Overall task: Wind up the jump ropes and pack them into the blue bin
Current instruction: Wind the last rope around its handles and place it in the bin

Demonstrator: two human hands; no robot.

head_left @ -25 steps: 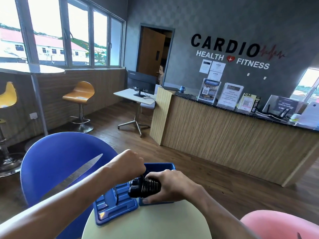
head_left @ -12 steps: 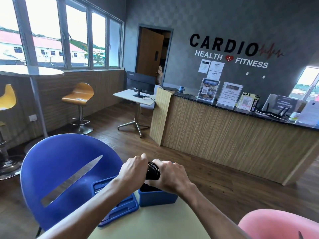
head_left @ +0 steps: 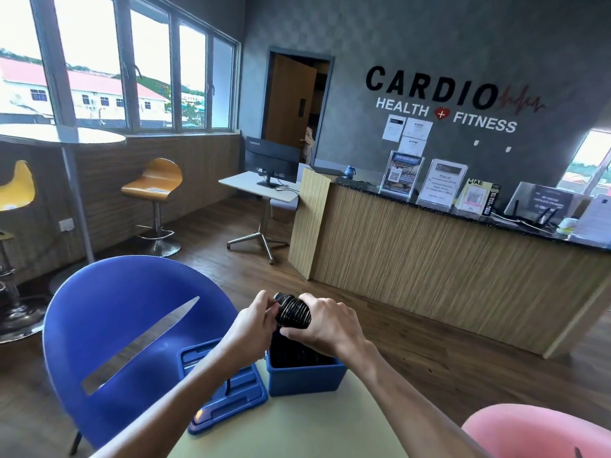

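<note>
A black jump rope [head_left: 292, 311], wound in tight coils round its handles, is held just above the blue bin [head_left: 305, 375]. My right hand [head_left: 325, 322] grips the bundle from the right. My left hand [head_left: 256, 320] pinches its left end, where a strand of rope runs under the fingers. The open bin stands at the far edge of the pale round table [head_left: 297, 428], and dark rope lies inside it. The bin's blue lid [head_left: 228, 388] lies flat to its left, partly under my left forearm.
A blue chair [head_left: 125, 328] stands just behind the table on the left. A pink chair [head_left: 542, 431] shows at the lower right. Beyond lie wooden floor, a long reception counter [head_left: 446, 259], a small desk with a monitor, and bar stools by the windows.
Both hands have lifted the wound rope from table height to above the bin, and my left hand has shifted onto the bundle's left end. The view has tilted slightly.
</note>
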